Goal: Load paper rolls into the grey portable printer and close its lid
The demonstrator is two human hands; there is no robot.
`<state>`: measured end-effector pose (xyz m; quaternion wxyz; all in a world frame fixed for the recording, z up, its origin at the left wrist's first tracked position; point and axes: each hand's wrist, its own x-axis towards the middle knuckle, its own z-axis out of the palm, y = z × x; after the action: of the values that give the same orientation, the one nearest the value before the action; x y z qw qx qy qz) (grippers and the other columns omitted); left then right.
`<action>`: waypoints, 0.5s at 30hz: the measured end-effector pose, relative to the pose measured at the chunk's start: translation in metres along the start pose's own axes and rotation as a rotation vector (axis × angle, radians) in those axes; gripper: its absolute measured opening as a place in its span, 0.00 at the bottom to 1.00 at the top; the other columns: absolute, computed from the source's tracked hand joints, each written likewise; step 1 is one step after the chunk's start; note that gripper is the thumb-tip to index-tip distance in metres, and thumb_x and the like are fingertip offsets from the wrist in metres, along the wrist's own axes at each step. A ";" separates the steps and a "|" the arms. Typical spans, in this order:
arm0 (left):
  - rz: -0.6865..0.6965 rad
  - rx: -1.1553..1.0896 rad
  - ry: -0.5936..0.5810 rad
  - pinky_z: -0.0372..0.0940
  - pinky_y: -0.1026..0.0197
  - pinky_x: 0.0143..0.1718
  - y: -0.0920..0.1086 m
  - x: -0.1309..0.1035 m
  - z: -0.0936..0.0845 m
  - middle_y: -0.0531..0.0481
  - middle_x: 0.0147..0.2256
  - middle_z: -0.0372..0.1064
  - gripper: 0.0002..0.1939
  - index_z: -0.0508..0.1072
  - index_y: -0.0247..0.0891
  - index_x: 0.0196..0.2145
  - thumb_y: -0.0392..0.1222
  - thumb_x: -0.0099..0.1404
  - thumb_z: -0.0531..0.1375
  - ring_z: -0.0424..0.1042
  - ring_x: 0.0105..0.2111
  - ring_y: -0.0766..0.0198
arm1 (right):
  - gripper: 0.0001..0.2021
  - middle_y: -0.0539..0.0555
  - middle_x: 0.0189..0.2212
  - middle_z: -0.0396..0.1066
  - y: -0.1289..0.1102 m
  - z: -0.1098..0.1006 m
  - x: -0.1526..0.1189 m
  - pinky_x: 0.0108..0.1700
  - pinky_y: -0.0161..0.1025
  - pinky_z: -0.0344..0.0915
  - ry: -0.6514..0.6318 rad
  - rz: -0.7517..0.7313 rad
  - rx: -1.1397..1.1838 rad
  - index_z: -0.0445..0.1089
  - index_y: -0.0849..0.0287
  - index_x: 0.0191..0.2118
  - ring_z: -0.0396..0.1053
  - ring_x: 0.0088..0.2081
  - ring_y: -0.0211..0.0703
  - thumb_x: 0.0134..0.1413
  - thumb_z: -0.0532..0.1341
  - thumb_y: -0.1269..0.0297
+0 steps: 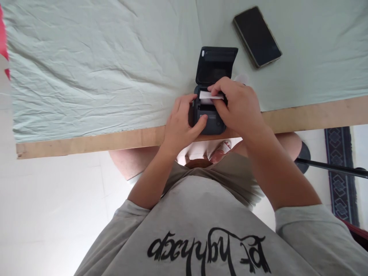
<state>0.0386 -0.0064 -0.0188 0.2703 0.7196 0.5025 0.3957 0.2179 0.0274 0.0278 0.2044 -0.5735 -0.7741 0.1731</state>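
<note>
A small dark device [212, 124] sits at the table's front edge with its lid [215, 65] raised. White paper [207, 95] shows in its open compartment. My left hand [181, 122] grips the device's left side, thumb on its front face and fingers at the far left corner. My right hand [237, 103] is over the right side of the compartment, its fingers and thumb closed on the white paper. Part of the compartment is hidden under my right fingers.
A black phone [258, 36] lies on the pale green cloth [115, 69] beyond my right hand. A small whitish round thing [242, 79] is partly hidden behind that hand. The table's wooden edge [86, 142] runs along the front.
</note>
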 end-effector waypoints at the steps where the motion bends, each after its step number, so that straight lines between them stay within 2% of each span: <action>1: 0.001 0.000 0.001 0.67 0.50 0.56 0.000 0.000 0.000 0.42 0.54 0.68 0.22 0.63 0.42 0.57 0.46 0.68 0.62 0.70 0.55 0.52 | 0.06 0.54 0.42 0.77 0.000 -0.001 0.000 0.50 0.53 0.66 -0.005 0.008 -0.010 0.65 0.51 0.38 0.73 0.48 0.55 0.59 0.56 0.71; 6: -0.011 -0.020 -0.010 0.67 0.51 0.57 -0.003 0.000 -0.001 0.42 0.55 0.67 0.23 0.63 0.42 0.57 0.51 0.69 0.62 0.70 0.56 0.52 | 0.06 0.54 0.42 0.77 -0.001 -0.007 -0.008 0.48 0.51 0.67 0.036 -0.060 -0.031 0.67 0.52 0.37 0.72 0.46 0.53 0.58 0.57 0.71; 12: 0.014 -0.133 -0.009 0.67 0.51 0.56 -0.009 0.001 -0.003 0.42 0.54 0.68 0.25 0.64 0.43 0.57 0.63 0.74 0.51 0.71 0.54 0.54 | 0.06 0.54 0.39 0.75 -0.003 -0.008 -0.031 0.46 0.48 0.68 0.108 -0.278 -0.047 0.68 0.54 0.35 0.72 0.44 0.50 0.57 0.57 0.73; 15: 0.006 -0.149 -0.005 0.68 0.51 0.55 -0.009 0.001 -0.003 0.43 0.53 0.69 0.26 0.65 0.43 0.56 0.65 0.73 0.50 0.71 0.53 0.54 | 0.07 0.52 0.38 0.76 -0.004 -0.003 -0.039 0.44 0.45 0.68 0.149 -0.330 -0.030 0.69 0.54 0.34 0.73 0.41 0.46 0.58 0.58 0.74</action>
<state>0.0317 -0.0020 -0.0241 0.3233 0.7001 0.4688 0.4309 0.2264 -0.0111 0.0281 0.2784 -0.4531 -0.8428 0.0827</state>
